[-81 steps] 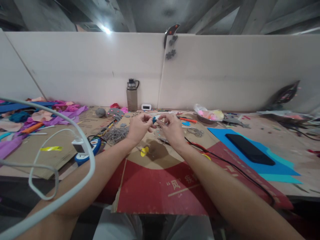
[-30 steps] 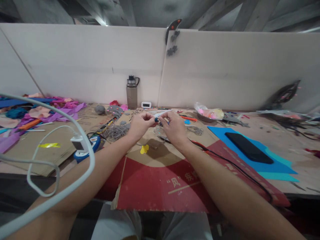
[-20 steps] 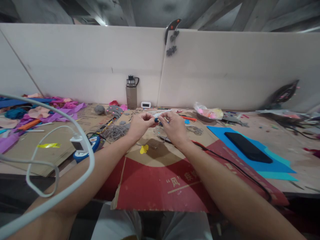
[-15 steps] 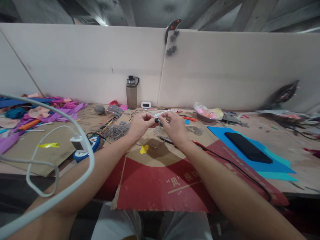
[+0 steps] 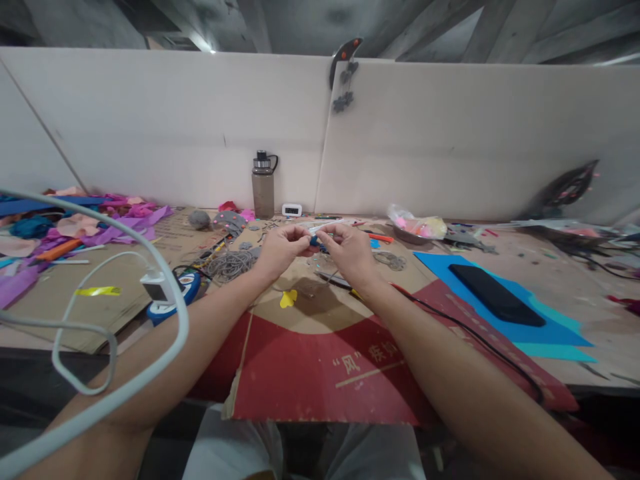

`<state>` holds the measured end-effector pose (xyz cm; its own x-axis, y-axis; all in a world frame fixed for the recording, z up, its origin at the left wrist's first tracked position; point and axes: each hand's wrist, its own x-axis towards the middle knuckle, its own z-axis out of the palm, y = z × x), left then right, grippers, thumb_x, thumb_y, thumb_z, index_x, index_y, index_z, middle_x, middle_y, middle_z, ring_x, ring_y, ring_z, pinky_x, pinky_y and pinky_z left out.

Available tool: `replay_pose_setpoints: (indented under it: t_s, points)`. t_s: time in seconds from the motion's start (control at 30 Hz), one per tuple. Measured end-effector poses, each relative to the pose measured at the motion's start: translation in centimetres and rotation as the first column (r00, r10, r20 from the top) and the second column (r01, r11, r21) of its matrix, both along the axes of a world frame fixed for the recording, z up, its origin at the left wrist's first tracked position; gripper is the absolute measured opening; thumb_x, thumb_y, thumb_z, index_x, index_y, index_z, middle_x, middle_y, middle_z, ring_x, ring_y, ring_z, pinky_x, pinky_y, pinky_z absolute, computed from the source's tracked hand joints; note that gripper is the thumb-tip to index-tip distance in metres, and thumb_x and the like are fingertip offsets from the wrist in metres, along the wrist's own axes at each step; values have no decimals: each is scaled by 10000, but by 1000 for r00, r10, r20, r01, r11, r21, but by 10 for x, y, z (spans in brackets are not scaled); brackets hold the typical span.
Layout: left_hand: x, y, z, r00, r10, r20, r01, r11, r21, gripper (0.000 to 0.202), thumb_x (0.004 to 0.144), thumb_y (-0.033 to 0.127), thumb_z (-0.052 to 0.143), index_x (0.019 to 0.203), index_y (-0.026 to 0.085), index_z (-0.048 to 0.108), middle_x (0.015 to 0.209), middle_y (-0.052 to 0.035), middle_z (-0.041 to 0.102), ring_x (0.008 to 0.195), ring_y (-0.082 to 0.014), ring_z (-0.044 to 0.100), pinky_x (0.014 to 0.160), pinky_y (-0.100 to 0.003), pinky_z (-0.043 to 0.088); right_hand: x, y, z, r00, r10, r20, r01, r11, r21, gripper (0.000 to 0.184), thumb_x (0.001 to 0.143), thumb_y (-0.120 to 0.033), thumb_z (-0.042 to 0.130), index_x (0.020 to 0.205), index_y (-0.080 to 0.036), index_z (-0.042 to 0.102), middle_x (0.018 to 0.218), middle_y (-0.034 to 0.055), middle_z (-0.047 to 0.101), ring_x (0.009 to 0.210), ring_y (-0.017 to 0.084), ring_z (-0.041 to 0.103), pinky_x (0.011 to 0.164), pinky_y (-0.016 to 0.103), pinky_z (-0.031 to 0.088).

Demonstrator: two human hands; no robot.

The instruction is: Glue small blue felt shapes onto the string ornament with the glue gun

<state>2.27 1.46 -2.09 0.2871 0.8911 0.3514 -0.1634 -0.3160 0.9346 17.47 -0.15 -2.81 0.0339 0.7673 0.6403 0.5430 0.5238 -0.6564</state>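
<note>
My left hand and my right hand meet above the cardboard, fingertips pinched together. Between them sits a small dark blue piece, mostly covered by the fingers; its kind is too small to make out. Both hands are closed on it. Below them, on the cardboard, lies a yellow petal-shaped cutout. Close to my left wrist is a heap of grey cord. A pointed tool with a black cable lies partly under my right hand.
A red-and-brown cardboard sheet covers the table's front. Behind stand a water bottle and a small white clock. To the right, a black phone lies on blue sheets. A white cable loops across the left foreground.
The fingers have shifted slightly around the small blue piece, and a bit more blue shows by the right fingertips. My right wrist has moved slightly. The table items look the same.
</note>
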Motion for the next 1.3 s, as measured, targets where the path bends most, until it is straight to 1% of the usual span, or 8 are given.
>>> replay_pose_setpoints:
  t_s: [0.13, 0.27, 0.53, 0.7, 0.83, 1.0, 1.1, 1.3]
  points:
    - [-1, 2, 0, 1000, -11, -17, 11, 1000, -4, 134, 705, 240, 667, 730, 125, 605, 695, -37, 669, 640, -135, 669, 658, -278, 561, 0, 1, 0, 1000, 5, -9, -5, 1000, -11, 221, 826, -387, 538, 823, -199, 654, 749, 37, 684, 618, 164, 609, 597, 284, 439]
    - [-2, 3, 0, 999, -26, -38, 26, 1000, -1, 129, 716, 236, 665, 732, 124, 602, 682, -38, 673, 629, -129, 666, 654, -271, 559, 0, 3, -1, 1000, 31, -5, -31, 999, -44, 220, 820, -392, 527, 804, -193, 618, 639, 15, 630, 525, 139, 546, 527, 261, 394]
    - [-4, 6, -2, 992, -79, -96, 81, 997, 17, 160, 726, 254, 675, 760, 115, 605, 676, -27, 672, 621, -121, 663, 628, -243, 550, -2, 5, 0, 974, 178, -140, -197, 971, -133, 199, 784, -376, 527, 748, -180, 538, 612, -17, 559, 523, 104, 483, 498, 229, 352]
    - [-6, 12, -5, 983, -170, -70, 169, 985, -17, 202, 747, 296, 676, 834, 119, 630, 773, -65, 708, 700, -149, 687, 724, -294, 561, 0, 6, 1, 973, 166, -161, -188, 973, -133, 207, 775, -375, 521, 713, -178, 528, 607, -29, 517, 524, 92, 431, 513, 231, 342]
    - [-7, 14, -5, 977, -206, -51, 203, 977, -59, 209, 756, 296, 669, 854, 113, 642, 775, -80, 715, 719, -166, 694, 760, -325, 559, 1, 6, 2, 978, 151, -146, -171, 976, -135, 208, 776, -374, 516, 701, -180, 522, 605, -27, 518, 534, 97, 440, 521, 235, 343]
    - [-9, 14, -5, 978, -203, -52, 200, 978, -66, 221, 746, 280, 675, 890, 113, 663, 778, -81, 718, 733, -170, 695, 770, -340, 556, 0, 7, 1, 975, 160, -155, -182, 973, -141, 194, 776, -367, 512, 717, -182, 523, 599, -29, 518, 526, 101, 456, 510, 235, 347]
    - [-9, 13, -5, 980, -187, -65, 183, 981, -65, 198, 739, 280, 680, 847, 115, 668, 772, -78, 715, 719, -153, 688, 765, -323, 554, -1, 7, 0, 970, 181, -165, -206, 967, -150, 185, 776, -366, 517, 738, -185, 523, 614, -23, 540, 532, 106, 483, 508, 235, 360]
    - [-5, 8, -3, 989, -79, -128, 81, 997, 12, 130, 725, 238, 664, 749, 113, 638, 664, -40, 678, 613, -111, 652, 627, -241, 540, -5, 2, 1, 980, 162, -116, -179, 971, -156, 170, 784, -360, 521, 767, -192, 532, 625, -6, 587, 546, 120, 525, 507, 238, 369]
